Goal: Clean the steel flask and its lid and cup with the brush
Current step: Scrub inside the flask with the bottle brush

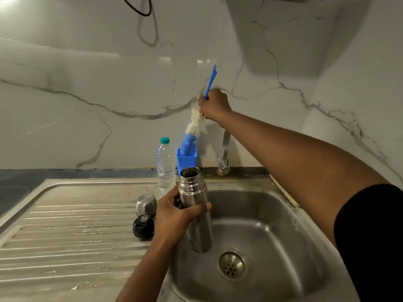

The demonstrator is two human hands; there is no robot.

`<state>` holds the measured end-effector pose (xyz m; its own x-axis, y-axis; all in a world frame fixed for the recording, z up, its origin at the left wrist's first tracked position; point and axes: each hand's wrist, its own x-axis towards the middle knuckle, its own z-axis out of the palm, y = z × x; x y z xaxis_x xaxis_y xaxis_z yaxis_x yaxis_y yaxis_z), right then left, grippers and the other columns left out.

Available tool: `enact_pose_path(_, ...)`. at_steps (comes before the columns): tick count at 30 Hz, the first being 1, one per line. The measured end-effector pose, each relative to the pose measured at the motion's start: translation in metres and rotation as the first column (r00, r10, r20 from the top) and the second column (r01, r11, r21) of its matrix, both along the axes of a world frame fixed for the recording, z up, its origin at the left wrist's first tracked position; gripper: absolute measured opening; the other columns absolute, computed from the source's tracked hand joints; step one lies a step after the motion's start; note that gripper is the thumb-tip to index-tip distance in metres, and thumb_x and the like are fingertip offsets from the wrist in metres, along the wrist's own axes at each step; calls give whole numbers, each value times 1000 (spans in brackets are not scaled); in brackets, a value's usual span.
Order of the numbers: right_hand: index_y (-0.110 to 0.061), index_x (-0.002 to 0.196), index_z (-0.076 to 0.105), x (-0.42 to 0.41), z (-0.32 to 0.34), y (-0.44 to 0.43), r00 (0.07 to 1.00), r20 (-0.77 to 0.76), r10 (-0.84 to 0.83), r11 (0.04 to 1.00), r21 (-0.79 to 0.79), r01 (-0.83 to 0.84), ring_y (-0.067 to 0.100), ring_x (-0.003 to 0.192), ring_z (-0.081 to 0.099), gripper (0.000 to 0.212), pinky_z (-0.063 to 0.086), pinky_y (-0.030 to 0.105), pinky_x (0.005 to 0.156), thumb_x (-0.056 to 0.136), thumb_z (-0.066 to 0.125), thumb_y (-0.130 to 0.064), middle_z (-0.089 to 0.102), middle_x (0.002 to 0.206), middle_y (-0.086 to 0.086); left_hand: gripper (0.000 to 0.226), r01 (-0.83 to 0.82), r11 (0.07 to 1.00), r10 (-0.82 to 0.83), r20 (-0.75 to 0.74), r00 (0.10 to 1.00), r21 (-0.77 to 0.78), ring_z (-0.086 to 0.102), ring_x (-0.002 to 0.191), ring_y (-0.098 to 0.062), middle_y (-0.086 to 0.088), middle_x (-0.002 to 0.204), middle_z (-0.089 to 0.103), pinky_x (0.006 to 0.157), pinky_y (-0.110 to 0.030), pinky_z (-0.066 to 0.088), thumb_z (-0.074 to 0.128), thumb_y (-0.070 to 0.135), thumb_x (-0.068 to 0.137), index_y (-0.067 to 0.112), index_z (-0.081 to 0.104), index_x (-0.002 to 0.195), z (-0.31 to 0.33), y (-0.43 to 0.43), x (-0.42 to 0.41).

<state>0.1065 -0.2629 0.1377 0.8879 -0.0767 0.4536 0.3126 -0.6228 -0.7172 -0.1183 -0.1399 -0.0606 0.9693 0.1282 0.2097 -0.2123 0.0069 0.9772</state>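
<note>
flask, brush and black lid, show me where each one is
flask (199, 227): head view, lower part of the steel body
brush (195, 124): head view, white bristles
black lid (143, 227): head view, middle of its top

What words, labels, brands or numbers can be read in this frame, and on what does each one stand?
No text here is readable.
Black lid: a small pale label on top, too blurred to read.
Steel flask, held by the left hand: no legible marking.
Water bottle: no label shows.
Brush, held by the right hand: no print shows.
</note>
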Motion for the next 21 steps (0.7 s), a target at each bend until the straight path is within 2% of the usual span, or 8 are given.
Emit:
enact_pose_path(6,-2,101,68,-38,25,-22,993,119,-6,999,53,-1,11,57,68,36,65,35,72,107,50,-33,74,77,5,51,2,998,-2,-3,1000,59,75,91,-2,15,100,79,79,-24,56,97,14,67,32,73,108,-2,-3,-2)
enact_pose_path(9,-2,98,70,-65,32,-38,988,156,8,999,48,-16,5,53,64,37,57,24,62,107,50,-32,72,73,1,52,0,996,0,-4,1000,87,74,90,0,17,99,79,74,-16,54,98,15,67,32,72,108,-5,-6,-2)
enact_pose_path(12,-3,97,70,-94,36,-54,985,164,46,997,58,-57,-2,47,60,36,47,14,53,108,50,-32,69,73,-2,52,-2,994,3,-10,1000,105,75,91,-3,13,100,80,77,-21,56,98,18,66,30,73,110,-9,-7,-2)
enact_pose_path(16,0,97,70,-128,39,-67,982,148,116,989,69,-127,2,48,57,40,48,20,53,107,52,-34,68,71,1,52,16,990,-14,-20,1000,142,77,92,-9,7,101,81,84,-31,61,98,17,66,25,74,111,-15,-10,-2)
enact_pose_path(21,0,98,68,-160,42,-71,974,118,193,978,62,-201,1,46,54,39,45,18,49,108,51,-33,64,69,-4,51,33,986,-29,-28,999,164,78,91,-9,7,100,81,83,-32,62,99,15,66,23,75,111,-17,-12,-3)
